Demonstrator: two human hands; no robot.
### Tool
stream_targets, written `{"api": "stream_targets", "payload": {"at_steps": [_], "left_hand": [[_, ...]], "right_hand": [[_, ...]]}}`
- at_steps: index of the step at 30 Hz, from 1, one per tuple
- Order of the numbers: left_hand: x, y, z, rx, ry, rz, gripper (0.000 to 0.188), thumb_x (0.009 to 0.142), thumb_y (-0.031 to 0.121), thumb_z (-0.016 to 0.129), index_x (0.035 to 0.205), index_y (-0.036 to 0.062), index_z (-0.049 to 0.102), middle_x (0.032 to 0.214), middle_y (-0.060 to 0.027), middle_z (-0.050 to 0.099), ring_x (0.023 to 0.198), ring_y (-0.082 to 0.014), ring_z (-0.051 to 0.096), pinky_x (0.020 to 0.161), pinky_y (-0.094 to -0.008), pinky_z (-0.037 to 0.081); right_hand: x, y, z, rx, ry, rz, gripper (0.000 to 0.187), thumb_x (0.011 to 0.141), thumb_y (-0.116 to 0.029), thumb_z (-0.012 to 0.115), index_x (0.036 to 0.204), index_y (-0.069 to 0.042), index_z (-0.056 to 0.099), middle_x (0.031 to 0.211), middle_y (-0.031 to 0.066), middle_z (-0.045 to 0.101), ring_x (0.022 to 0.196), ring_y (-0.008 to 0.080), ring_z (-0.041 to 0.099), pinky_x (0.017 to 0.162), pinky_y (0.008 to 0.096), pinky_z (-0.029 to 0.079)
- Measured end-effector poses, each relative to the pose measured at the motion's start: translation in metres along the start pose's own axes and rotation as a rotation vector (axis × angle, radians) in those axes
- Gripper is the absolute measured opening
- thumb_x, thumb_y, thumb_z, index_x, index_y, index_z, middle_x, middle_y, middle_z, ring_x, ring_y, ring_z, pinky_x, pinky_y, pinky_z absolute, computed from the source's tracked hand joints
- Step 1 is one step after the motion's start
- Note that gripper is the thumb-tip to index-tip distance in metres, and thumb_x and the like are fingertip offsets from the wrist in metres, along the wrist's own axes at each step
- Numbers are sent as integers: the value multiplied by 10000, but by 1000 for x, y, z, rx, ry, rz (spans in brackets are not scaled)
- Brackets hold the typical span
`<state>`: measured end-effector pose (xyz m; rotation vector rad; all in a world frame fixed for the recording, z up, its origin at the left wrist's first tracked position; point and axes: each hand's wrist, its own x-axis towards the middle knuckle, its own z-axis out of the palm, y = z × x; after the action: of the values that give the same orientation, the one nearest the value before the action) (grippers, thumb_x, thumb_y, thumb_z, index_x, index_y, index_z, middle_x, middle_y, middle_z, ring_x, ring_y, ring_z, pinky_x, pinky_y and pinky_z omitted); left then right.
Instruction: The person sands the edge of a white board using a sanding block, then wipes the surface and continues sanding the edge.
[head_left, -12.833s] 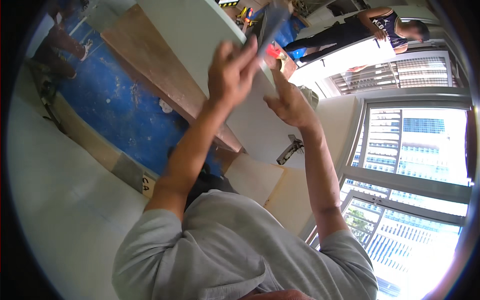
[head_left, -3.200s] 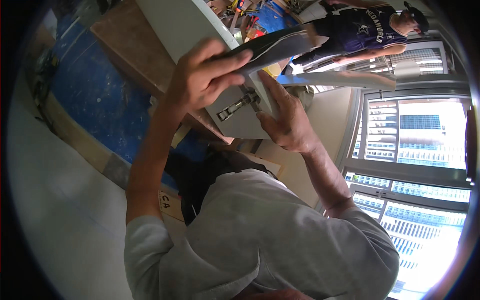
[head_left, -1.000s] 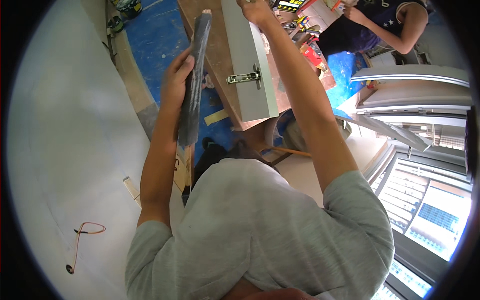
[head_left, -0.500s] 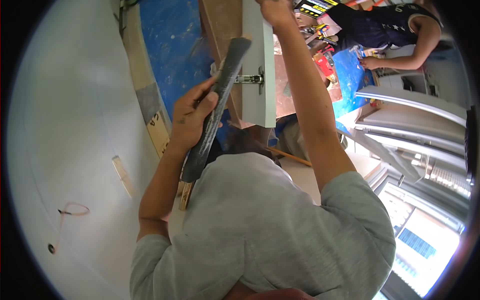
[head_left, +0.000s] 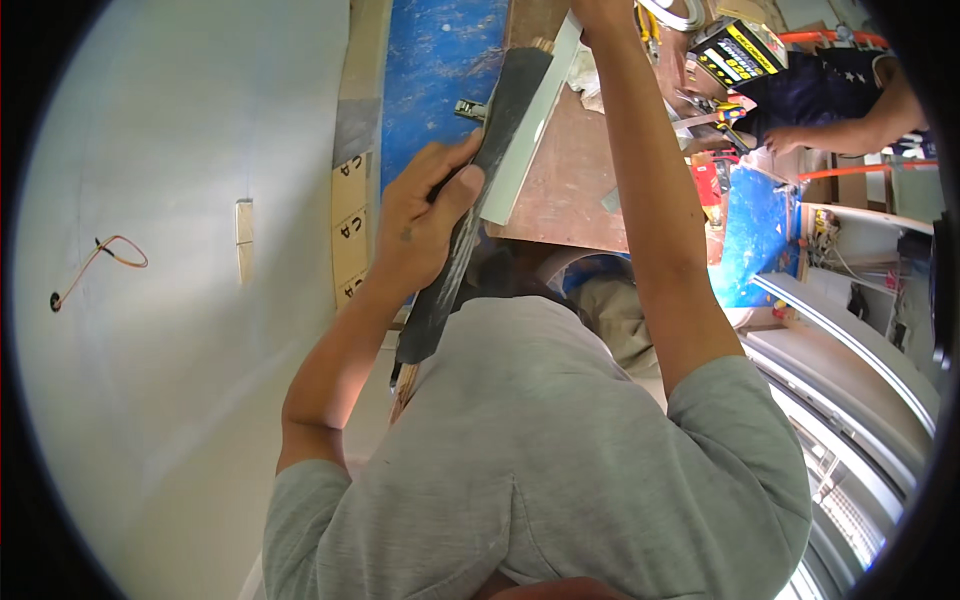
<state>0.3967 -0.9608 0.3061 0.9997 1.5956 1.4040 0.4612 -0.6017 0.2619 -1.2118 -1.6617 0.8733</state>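
Observation:
My left hand (head_left: 425, 215) is closed around a long sanding block (head_left: 480, 190), a wood strip wrapped in dark grey, white-streaked abrasive sheet; bare wood shows at its ends. The block slants in front of a pale cabinet door (head_left: 525, 160), which is tilted so that mostly its narrow edge shows. A metal cabinet hinge (head_left: 471, 109) sticks out on the other side of the block. At the top edge of the view my right hand (head_left: 602, 14) grips the far end of the door, its fingers partly cut off.
A brown board (head_left: 560, 215) lies on the blue, paint-spotted bench (head_left: 440, 60). Pliers (head_left: 735, 112), a black-and-yellow box (head_left: 738, 52) and other tools crowd the right. A co-worker's hand (head_left: 785, 140) is beyond them. A white wall (head_left: 170, 350) with a dangling wire stands left.
The door has tipped from showing its broad face to nearly edge-on. My hands and the sanding block appear farther right and the whole view has turned, with more tools showing at the right.

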Motion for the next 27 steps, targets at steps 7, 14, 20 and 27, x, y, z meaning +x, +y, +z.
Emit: {"api": "stream_targets", "payload": {"at_steps": [7, 14, 20, 27], "left_hand": [[-29, 7, -7, -5, -12, -141, 450, 1066, 251, 668, 1426, -19, 652, 982, -31, 571, 893, -137, 574, 825, -281, 466], [-49, -34, -16, -22, -30, 111, 442, 1027, 291, 715, 1404, 62, 703, 1007, -80, 583, 934, -181, 579, 866, -301, 460], [1, -45, 2, 9, -4, 140, 515, 1026, 359, 717, 1421, 32, 684, 1060, -88, 635, 983, -197, 584, 914, -317, 449], [-34, -63, -13, 133, -5, 288, 513, 1032, 394, 711, 1391, 28, 706, 1028, -89, 640, 999, -217, 590, 922, -342, 460]], "right_hand": [[10, 25, 12, 20, 114, -154, 518, 916, -243, 641, 1323, 74, 599, 1159, 347, 709, 1150, 482, 688, 978, 517, 545], [6, 18, 9, -25, 97, -93, 511, 879, -235, 657, 1298, 56, 626, 1138, 305, 725, 1099, 461, 705, 953, 508, 552], [5, 19, 2, 21, 91, -134, 494, 850, -241, 675, 1254, 43, 647, 1099, 282, 734, 1069, 437, 715, 947, 496, 551], [8, 21, 2, -36, 129, -88, 546, 859, -234, 671, 1321, 53, 627, 1115, 289, 730, 1056, 439, 708, 960, 497, 544]]}}
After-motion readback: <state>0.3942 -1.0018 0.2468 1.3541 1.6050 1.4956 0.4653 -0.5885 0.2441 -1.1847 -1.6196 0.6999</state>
